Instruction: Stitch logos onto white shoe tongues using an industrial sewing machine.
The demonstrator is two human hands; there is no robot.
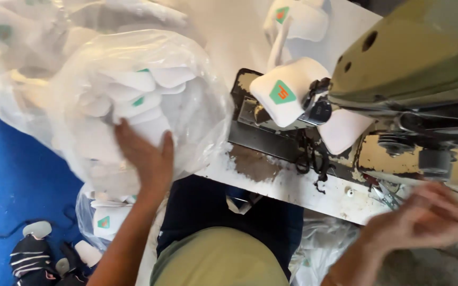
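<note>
While the left hand [147, 156] is pressing spread fingers against the clear plastic bag [133, 100] of white padded pieces at upper left, probably light, soft and slippery, the right hand [425, 217] is blurring at lower right, grip indeterminate.

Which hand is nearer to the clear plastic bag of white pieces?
Left. The left hand presses against the clear plastic bag; the right hand is far off, below the sewing machine.
</note>
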